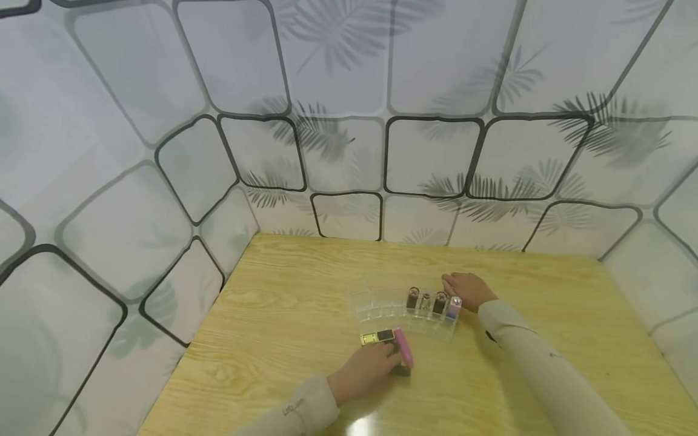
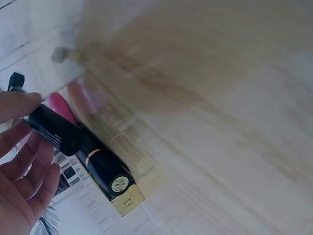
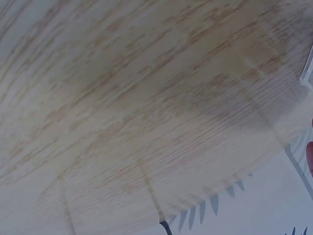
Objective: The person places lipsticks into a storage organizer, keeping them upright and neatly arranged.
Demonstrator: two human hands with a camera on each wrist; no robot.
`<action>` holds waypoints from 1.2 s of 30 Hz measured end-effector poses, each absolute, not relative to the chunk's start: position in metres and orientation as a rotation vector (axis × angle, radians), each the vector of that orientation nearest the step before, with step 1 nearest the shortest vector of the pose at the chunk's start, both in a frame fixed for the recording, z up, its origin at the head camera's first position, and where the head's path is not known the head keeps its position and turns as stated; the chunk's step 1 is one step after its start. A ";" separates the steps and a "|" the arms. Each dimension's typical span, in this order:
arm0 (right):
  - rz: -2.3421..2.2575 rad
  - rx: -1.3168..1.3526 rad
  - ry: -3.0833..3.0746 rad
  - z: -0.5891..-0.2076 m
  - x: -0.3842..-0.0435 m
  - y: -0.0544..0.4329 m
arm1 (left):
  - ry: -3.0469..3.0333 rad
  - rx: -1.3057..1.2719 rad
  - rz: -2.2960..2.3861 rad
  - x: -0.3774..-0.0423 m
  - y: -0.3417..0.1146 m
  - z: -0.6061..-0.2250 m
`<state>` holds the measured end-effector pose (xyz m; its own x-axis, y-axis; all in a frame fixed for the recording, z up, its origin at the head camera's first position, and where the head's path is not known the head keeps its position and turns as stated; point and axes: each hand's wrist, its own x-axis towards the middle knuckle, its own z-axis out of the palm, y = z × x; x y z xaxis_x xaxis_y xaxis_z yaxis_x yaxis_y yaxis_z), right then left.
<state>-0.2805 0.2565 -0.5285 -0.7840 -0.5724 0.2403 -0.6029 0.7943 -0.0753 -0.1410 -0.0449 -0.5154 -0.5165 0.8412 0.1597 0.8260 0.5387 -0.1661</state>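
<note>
The person's left hand [image 1: 364,369] is over the near part of the wooden table [image 1: 294,290], roughly midway between its left and right edges. In the left wrist view, its thumb and fingers are closed around a black tube [image 2: 56,129], pinching it by the side. Right beside that tube are a pink tube [image 2: 62,107] and a banded tube [image 2: 105,159], black with a thin gold ring and a round pale label on its end. The head view shows a gold-and-black tube [image 1: 377,337] lying just past the left hand's knuckles, toward the table's far edge.

The right hand [image 1: 470,289] is farther from the person, at the right end of a clear plastic holder [image 1: 376,312]. Only a fingertip shows in the right wrist view, so I cannot tell whether this hand grips the holder or simply rests against it.

The holder sits around the middle of the table. Four lipsticks stand in its right half, from left to right: a dark one [image 1: 412,298], a gold one [image 1: 425,301], a black one [image 1: 439,303] and a pink-and-blue one [image 1: 454,307].

Both arms wear pale long sleeves [image 1: 537,357]. White wall covering [image 1: 343,157] with dark rounded outlines and grey leaves rises from the table's far edge.
</note>
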 end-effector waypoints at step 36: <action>0.208 0.885 -2.808 -0.526 -0.279 0.255 | -2.409 -0.835 -1.124 -0.179 -0.030 -0.492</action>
